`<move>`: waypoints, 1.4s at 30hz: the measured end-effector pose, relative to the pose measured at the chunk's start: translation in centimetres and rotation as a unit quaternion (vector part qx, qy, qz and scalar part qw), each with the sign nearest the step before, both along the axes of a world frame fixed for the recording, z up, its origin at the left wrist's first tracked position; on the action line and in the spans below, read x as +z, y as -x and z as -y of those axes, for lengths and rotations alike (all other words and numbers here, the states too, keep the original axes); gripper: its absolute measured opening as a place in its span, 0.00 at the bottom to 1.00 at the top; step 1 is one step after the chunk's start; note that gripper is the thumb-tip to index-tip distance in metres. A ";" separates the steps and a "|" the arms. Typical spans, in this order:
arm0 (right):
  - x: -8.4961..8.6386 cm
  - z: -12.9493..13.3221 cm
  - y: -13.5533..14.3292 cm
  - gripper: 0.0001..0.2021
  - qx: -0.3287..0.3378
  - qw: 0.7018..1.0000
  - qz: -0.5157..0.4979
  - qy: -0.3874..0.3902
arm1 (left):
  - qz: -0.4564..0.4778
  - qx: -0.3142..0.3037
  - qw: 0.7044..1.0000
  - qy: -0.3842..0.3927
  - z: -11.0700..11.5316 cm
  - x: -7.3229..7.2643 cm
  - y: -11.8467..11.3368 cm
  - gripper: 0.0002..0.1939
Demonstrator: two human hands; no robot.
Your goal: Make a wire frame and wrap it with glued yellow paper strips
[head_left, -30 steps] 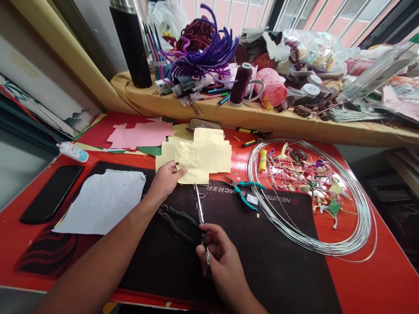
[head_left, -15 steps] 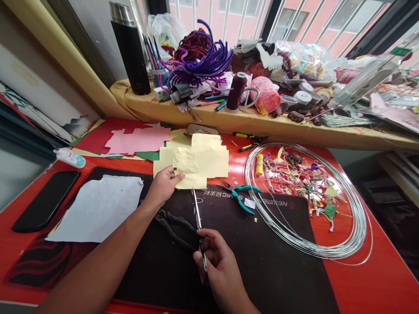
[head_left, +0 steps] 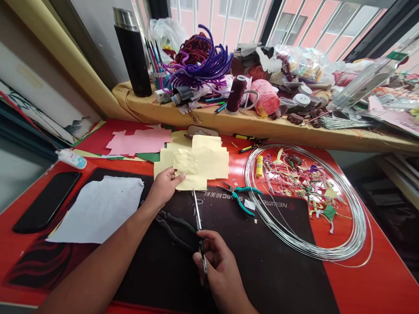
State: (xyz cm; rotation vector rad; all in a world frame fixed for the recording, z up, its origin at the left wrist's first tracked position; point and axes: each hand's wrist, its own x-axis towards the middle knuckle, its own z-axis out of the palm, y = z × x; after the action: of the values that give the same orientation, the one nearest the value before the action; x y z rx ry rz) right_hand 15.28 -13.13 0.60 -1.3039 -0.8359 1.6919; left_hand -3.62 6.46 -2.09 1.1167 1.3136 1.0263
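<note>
My left hand (head_left: 166,185) is closed, pinching a piece of pale yellow paper (head_left: 211,159) by its lower left edge between thumb and fingers. The paper has stepped edges and a crinkled patch on its left. In my right hand (head_left: 218,261) is a pair of scissors (head_left: 197,213), seen nearly edge-on, fingers wrapped round the dark handles. Its long silver blades point away from me, and their tips reach the paper's bottom edge. Whether they touch it I cannot tell. Black-handled pliers (head_left: 176,229) lie on the mat just left of the scissors.
Teal-handled pliers (head_left: 240,196) rest on the black mat (head_left: 268,270). To the right, a coil of silver wire (head_left: 288,242) rings coloured scraps and a glue stick (head_left: 259,165). White paper (head_left: 98,209) and a black phone-like slab (head_left: 47,203) lie left. Craft supplies crowd the windowsill behind.
Both hands, the paper and the scissors keep practically the same positions. The whole view has shifted very slightly.
</note>
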 end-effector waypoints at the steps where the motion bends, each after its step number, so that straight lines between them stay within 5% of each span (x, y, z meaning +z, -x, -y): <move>1: 0.0 0.0 0.0 0.26 -0.001 1.000 0.001 0.001 | -0.001 0.000 1.000 -0.001 0.0 -0.1 0.0 0.28; 42: 0.0 0.2 0.2 0.26 0.002 1.000 0.005 -0.013 | 0.021 0.016 1.000 -0.008 0.3 0.5 -0.3 0.25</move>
State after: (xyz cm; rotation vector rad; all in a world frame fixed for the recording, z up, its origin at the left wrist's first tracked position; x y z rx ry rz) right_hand 15.13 -13.29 0.61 -1.2951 -0.8647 1.6738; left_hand -3.32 6.12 -1.63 1.0830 1.2962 1.0807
